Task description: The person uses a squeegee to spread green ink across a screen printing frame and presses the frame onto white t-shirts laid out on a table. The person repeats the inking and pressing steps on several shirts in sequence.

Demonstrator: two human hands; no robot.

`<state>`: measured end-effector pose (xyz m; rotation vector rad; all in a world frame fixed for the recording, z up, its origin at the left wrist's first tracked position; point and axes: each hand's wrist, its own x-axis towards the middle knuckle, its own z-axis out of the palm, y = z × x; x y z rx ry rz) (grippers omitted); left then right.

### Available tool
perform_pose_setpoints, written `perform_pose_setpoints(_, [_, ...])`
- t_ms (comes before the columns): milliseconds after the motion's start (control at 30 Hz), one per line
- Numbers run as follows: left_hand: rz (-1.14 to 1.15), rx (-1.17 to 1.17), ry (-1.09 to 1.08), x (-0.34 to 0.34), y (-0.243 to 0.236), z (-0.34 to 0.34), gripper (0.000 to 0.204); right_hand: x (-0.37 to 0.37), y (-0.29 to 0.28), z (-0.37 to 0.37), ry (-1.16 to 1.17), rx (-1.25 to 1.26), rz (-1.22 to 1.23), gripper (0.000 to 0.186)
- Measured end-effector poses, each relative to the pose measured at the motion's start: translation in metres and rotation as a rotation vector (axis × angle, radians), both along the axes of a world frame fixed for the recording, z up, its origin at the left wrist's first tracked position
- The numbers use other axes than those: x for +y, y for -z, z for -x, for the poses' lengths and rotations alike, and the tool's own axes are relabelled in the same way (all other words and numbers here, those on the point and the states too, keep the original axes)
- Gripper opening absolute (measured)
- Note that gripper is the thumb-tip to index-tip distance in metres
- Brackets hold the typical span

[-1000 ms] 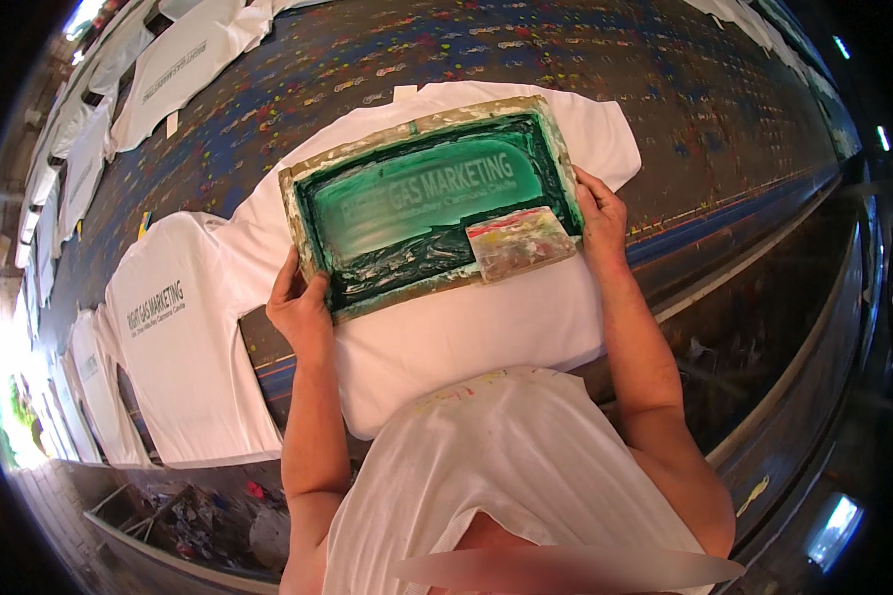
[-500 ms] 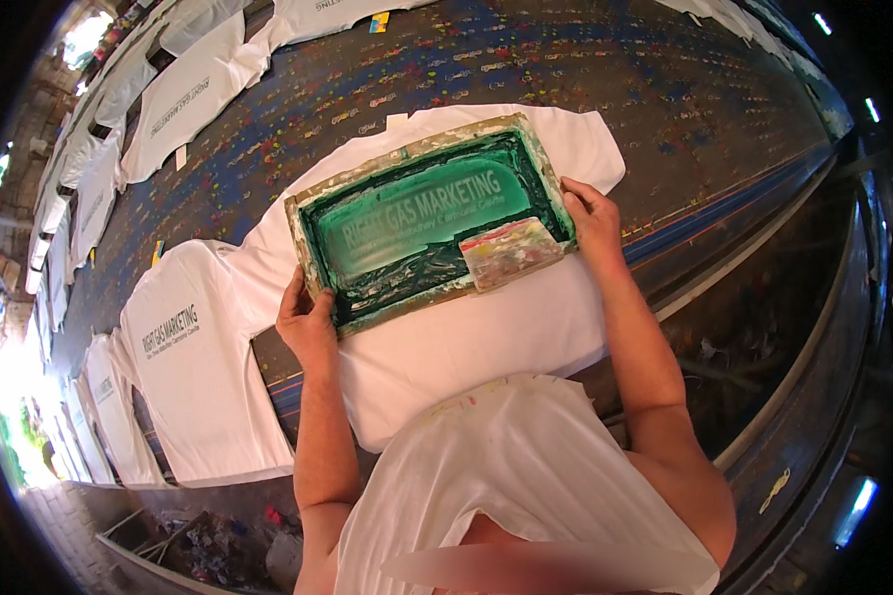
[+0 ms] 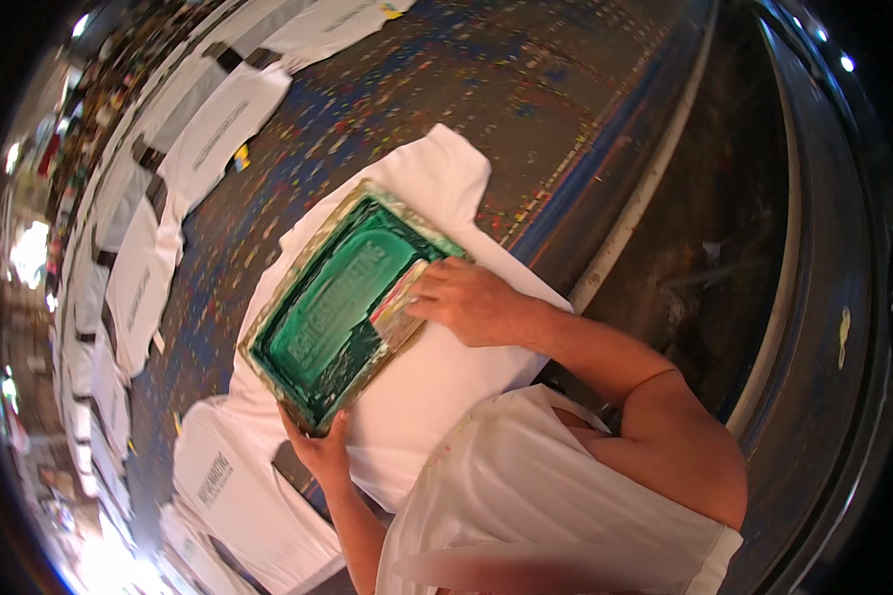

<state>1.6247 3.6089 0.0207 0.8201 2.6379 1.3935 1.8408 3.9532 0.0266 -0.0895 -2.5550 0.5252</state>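
A screen-printing frame (image 3: 339, 286) with green mesh and a paint-smeared wooden rim lies on a white T-shirt (image 3: 442, 382). Dark green ink pools along the near side of its mesh, and faint lettering shows through the middle. My left hand (image 3: 319, 448) grips the frame's near left corner, thumb and fingers spread around the rim. At the right end, my right hand (image 3: 466, 302) has its fingers closed over a squeegee (image 3: 395, 309), a flat, ink-stained piece resting inside the frame. The fingertips on its far side are partly hidden.
Beside this shirt, another white T-shirt (image 3: 223, 491) carries dark printed lettering. More printed shirts (image 3: 218, 134) line the far side of the long, paint-speckled table (image 3: 526, 109). To the right, past the table's blue edge, runs a dark gap with a pale rail (image 3: 645, 193).
My right hand has left the frame's right rim and taken hold of the squeegee. My left hand still holds the left corner. The whole view has turned, so the frame looks more slanted.
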Motion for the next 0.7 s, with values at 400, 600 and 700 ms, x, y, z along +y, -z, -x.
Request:
perform_pose_setpoints(400, [0.009,-0.130,0.012,0.012,-0.023,-0.004,0.123,0.015,0.010,0.008,-0.044,0.148,0.033,0.031])
perform_pose_setpoints(600, [-0.111,-0.158,-0.032,0.007,-0.011,0.004,0.126,0.026,-0.012,0.039,-0.081,0.102,-0.005,0.029])
perform_pose_setpoints(700, [-0.137,-0.166,-0.072,0.005,-0.003,0.005,0.130,0.026,-0.027,0.054,-0.126,0.040,0.020,0.031])
